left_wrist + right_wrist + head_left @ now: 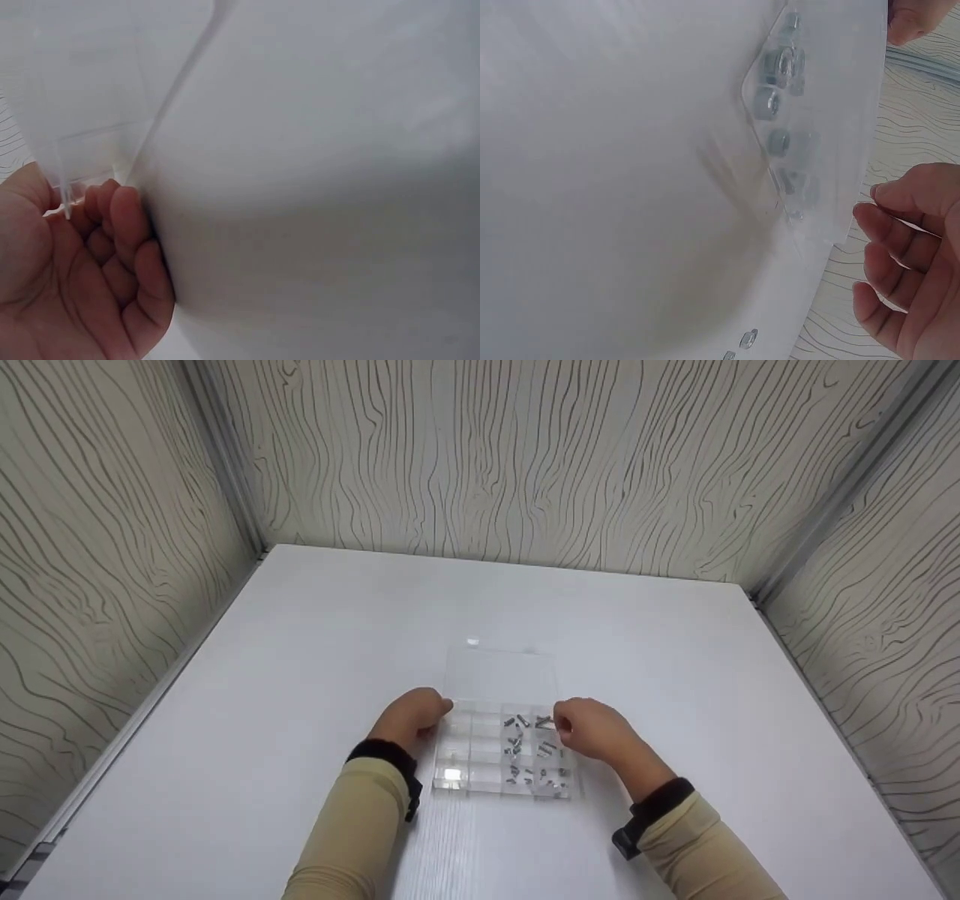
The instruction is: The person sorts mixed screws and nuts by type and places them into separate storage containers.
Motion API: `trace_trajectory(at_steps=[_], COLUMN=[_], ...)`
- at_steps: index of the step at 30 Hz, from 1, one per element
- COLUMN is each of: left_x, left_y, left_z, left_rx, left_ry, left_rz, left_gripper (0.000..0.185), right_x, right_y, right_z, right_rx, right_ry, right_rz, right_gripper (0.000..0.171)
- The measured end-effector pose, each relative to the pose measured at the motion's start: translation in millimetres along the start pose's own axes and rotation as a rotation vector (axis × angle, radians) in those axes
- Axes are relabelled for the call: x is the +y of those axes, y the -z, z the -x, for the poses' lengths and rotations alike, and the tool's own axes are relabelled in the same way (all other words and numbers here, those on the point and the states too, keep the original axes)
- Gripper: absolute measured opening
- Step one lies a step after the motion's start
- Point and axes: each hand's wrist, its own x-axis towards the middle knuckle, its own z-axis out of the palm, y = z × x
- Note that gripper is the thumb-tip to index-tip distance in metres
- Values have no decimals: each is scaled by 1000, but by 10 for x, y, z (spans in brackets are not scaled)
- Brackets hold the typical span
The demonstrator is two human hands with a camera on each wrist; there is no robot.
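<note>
**Hands meet at the lid of a parts box**

On the white counter (300, 660) lies a clear compartment box (480, 780), its lid (501, 675) apparently raised behind. Left hand (409, 718) pinches the box's far-left corner; right hand (592, 727), fingers loosely curled, touches the far-right edge. Small metal parts (536, 754) fill the box's right compartments. Next likely needs an even two-sided swing.

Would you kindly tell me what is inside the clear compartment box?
The clear compartment box holds small metal nuts in its right-side compartments; the left ones look empty, though glare and the hands hide its edges.
</note>
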Motion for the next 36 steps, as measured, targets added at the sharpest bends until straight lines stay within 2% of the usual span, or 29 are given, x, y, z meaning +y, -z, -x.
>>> trace_trajectory(at_steps=[4,10,14,17,21,29,36], left_x=[5,1,-13,-17,-11,-3,0], left_y=[-8,-34,-35,-20,-10,-4,-20], left_z=[2,-20,-36,-45,-38,31,20], left_rx=[8,16,2,-6,0,18,39], left_ry=[6,28,7,-28,-31,15,48], left_rz=[10,25,-1,-38,-38,60,78], left_gripper=[53,52,51,52,52,48,49], right_x=[118,372,520,591,653,706,689], right_y=[47,105,87,42,-26,-130,-163], right_z=[2,9,9,12,22,16,-16], right_rx=[32,43,29,20,-2,-45,-54], right_ry=[-12,-132,-193,-212,-227,-272,-257], right_rz=[-24,-92,-107,-82,-30,7,36], right_gripper=[11,5,4,5,7,7,6])
